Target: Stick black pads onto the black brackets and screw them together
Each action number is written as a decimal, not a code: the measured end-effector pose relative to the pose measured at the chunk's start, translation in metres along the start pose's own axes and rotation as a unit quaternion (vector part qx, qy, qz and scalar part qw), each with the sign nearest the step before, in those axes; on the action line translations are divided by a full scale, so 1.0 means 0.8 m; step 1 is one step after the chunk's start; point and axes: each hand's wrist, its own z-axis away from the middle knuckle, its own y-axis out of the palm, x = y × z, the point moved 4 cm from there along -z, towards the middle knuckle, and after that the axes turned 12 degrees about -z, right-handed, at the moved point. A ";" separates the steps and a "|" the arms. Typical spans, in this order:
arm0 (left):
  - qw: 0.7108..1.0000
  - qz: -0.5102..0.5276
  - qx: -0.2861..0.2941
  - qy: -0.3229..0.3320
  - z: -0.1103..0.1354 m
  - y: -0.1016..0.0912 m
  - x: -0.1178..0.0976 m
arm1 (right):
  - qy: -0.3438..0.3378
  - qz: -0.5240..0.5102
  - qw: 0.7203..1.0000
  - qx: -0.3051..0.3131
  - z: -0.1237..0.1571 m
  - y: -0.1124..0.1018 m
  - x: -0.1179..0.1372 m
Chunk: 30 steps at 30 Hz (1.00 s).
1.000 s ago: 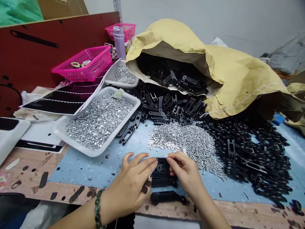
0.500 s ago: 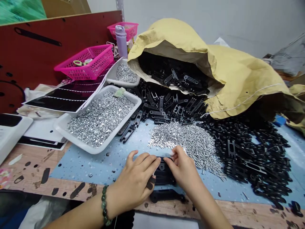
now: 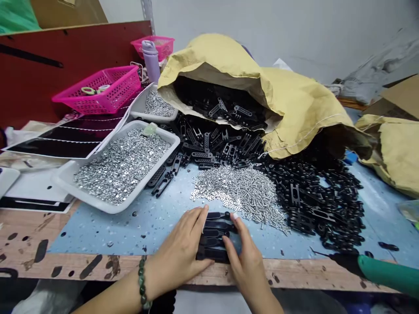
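Note:
A row of long black plastic parts lies side by side at the front of the table, between my two hands. My left hand presses against their left ends, fingers together and thumb low near the closest part. At the right ends, the thumb and forefinger of my right hand touch the parts, curved around them. Some of each part is hidden by the fingers. Just beyond lies a pile of small silver nuts and screws.
A white tray of nuts stands left, a pink basket behind it. Yellow sacks spill black parts at the back. More black pieces are heaped right. A green-handled tool with a thin tip extends in from the right.
My view has turned right, bringing the green-handled tool into sight. My right hand has moved from the far part to the row's right ends; the nearest part now lies against the others.

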 end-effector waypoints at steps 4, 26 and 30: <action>1.000 0.006 -0.023 -0.020 -0.007 0.000 -0.004 | -0.042 -0.024 0.998 -0.052 -0.006 -0.005 0.010; 0.998 -0.009 -0.057 -0.006 -0.011 0.001 -0.008 | -0.195 0.073 0.975 0.073 0.020 0.002 0.051; 0.999 -0.003 -0.053 -0.007 -0.010 0.004 -0.006 | -0.192 0.133 0.969 0.084 0.021 0.024 0.055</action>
